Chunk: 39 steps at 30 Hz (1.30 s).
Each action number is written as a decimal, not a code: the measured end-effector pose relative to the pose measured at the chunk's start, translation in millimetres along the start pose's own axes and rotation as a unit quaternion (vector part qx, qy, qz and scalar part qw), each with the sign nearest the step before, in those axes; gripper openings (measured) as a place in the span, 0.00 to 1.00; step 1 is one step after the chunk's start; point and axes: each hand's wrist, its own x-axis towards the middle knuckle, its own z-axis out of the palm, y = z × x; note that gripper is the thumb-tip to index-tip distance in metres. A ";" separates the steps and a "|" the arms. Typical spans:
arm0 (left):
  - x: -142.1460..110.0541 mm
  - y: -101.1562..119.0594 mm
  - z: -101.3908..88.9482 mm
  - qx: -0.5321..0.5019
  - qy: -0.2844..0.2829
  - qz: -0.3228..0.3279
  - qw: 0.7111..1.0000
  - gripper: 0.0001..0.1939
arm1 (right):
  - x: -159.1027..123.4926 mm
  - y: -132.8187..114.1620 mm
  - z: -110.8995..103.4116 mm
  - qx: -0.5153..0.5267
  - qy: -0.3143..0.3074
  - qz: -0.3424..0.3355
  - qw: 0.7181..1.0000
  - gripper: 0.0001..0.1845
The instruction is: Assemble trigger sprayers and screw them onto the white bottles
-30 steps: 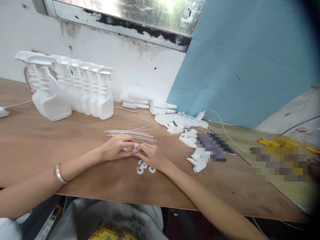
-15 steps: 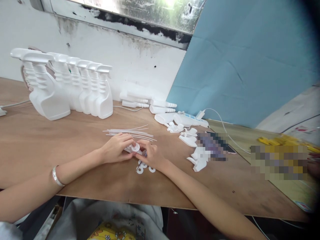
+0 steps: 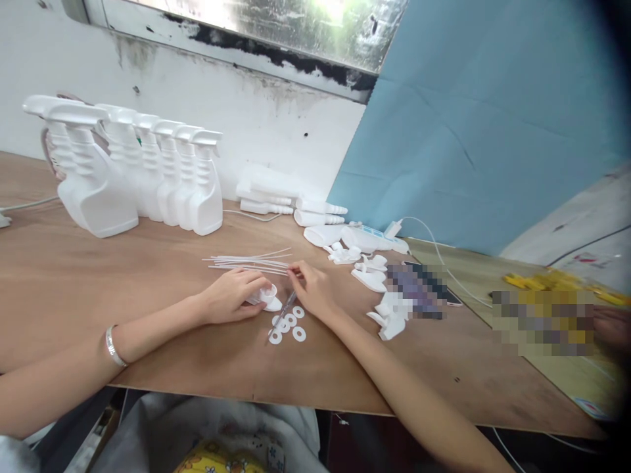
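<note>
Trigger head [image 3: 263,297], a small white sprayer part, lies low on the worktop [image 3: 148,276] in the left hand [image 3: 231,295], whose fingers are clamped round it. Just right of it sit loose white washers [image 3: 290,325] (easily swept off by a wrist). The right hand [image 3: 313,289] reaches the thin white tubes [image 3: 251,263], fingers pinched together on one end; a careless pull could scatter the bundle. Half a second earlier both hands met over the trigger head; now the right has moved away to the tubes.
</note>
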 end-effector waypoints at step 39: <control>0.6 4.8 -3.2 -0.051 0.004 -0.048 0.998 0.11 | 0.0 -32.6 3.1 0.519 -0.019 0.144 0.842 0.11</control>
